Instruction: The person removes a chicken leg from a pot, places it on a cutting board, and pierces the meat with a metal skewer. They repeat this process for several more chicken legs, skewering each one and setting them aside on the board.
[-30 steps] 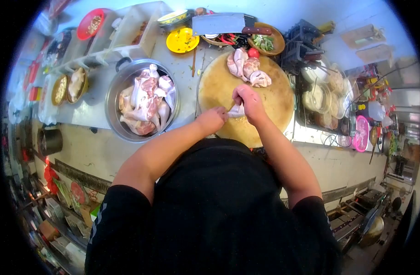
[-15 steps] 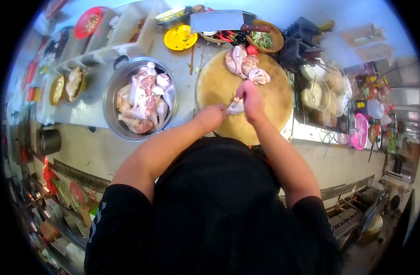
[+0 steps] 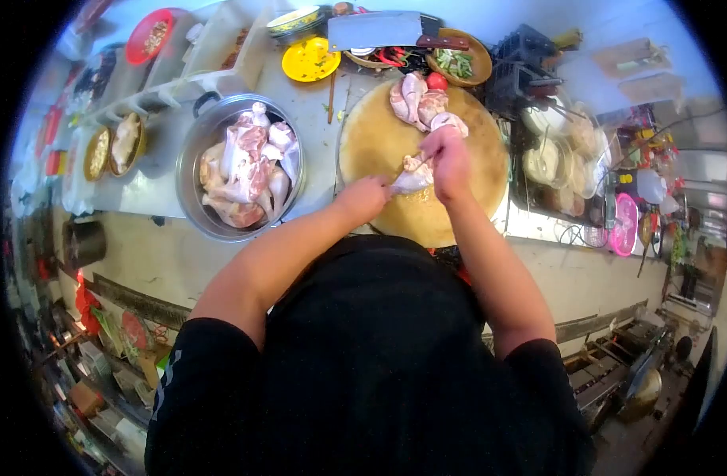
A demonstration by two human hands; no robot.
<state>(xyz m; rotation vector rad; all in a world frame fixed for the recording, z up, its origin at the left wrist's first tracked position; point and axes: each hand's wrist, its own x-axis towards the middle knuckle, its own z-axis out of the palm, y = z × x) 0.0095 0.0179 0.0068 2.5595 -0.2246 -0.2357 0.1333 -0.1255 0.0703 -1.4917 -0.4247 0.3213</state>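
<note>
Chicken leg (image 3: 411, 179): one piece, near the centre of the one round chopping board (image 3: 379, 143). Left hand (image 3: 366, 197) has its fingers closed on the leg's 8 o'clock end; right hand (image 3: 449, 157) pinches the 2 o'clock end. Three more pieces (image 3: 420, 101) are piled at the board's 12 o'clock. One steel pot (image 3: 187, 170) of legs sits at 9 o'clock (count unclear). Versus 1 s ago: right hand has shifted toward 12 o'clock and the leg is stretched longer.
</note>
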